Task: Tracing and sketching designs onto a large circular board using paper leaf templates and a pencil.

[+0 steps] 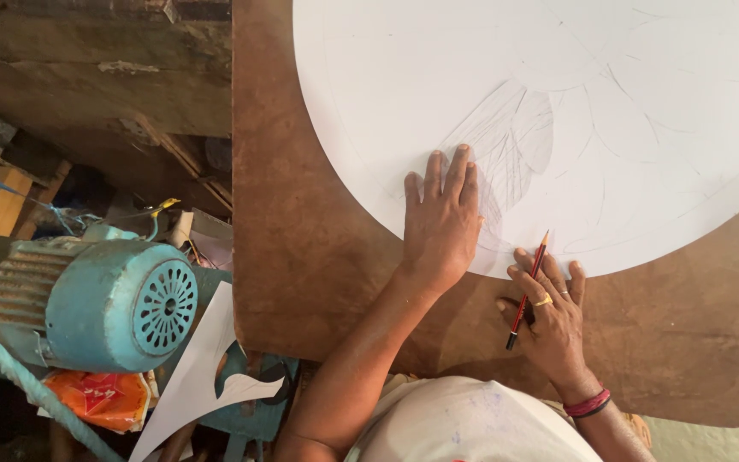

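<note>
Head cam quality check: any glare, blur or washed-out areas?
Head view: the round white sheet is bright, so its faint pencil lines wash out toward the top right; left hand, right hand and red pencil are sharp; the wooden clutter at upper left sits in shadow.

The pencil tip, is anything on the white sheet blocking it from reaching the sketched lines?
Nothing visible does. The right hand holds the pencil with its tip at the edge of the white sheet. The left hand lies flat beside it, over the lines further left, not across the tip.
</note>
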